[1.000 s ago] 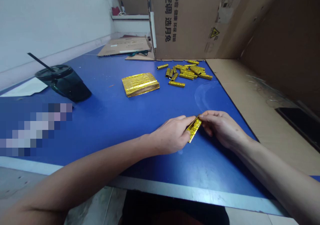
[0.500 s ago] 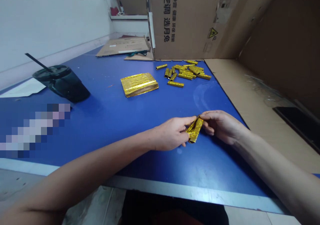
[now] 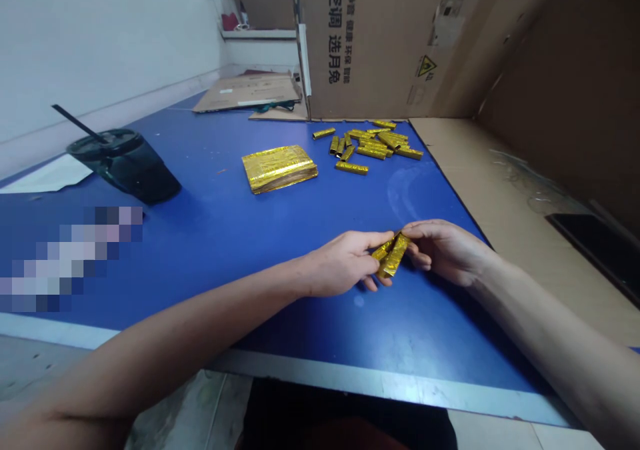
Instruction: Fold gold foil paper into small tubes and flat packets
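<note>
Between my hands, a shiny gold paper sheet [image 3: 397, 255] is partly folded into a narrow strip, held above the blue table [image 3: 210, 250]. My left hand [image 3: 345, 263] is closed on its left side, thumb and forefinger at the top and other fingers underneath. At the upper right end, my right hand [image 3: 437, 247] pinches the paper between thumb and fingertips. Farther back lies a stack of flat gold paper [image 3: 279, 165]. To the right of the stack is a loose pile of folded gold paper strips [image 3: 373, 147].
A dark tumbler with a straw [image 3: 133, 163] stands at the left, near white paper [image 3: 47, 175]. Large cardboard [image 3: 380, 50] walls the back and right. Flat cardboard [image 3: 250, 93] lies at the back left. A dark flat object [image 3: 595, 250] rests at the right.
The gold paper has been pressed narrower, and its lower opening looks more closed. My left fingers have shifted slightly beneath it. My right hand is nearly unmoved.
</note>
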A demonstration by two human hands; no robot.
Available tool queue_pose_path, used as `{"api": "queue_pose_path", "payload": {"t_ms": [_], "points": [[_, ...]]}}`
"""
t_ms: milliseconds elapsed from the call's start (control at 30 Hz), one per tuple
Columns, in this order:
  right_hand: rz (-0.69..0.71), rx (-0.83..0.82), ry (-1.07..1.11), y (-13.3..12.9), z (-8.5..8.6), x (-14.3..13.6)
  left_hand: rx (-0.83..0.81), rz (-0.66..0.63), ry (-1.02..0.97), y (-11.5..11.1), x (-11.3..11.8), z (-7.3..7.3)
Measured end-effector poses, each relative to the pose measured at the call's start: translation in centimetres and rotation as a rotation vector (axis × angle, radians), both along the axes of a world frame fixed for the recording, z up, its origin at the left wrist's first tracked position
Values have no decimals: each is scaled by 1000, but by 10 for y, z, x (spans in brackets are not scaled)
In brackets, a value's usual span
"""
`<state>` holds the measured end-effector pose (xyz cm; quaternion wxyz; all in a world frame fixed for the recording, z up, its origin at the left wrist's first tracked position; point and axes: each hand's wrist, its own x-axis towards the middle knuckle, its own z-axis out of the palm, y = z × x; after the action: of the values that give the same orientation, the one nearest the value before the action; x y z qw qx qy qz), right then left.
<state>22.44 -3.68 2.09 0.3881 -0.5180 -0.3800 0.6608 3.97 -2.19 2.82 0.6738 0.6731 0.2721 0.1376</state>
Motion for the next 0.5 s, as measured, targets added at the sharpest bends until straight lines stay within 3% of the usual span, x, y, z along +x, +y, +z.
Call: {"api": "queue_pose_path", "payload": {"t_ms": [300, 500], "points": [[-29, 12, 18, -1, -1, -2, 284, 25, 42, -5, -4, -14], [-103, 51, 17, -2, -7, -8, 352, 45, 49, -5, -3, -17]]}}
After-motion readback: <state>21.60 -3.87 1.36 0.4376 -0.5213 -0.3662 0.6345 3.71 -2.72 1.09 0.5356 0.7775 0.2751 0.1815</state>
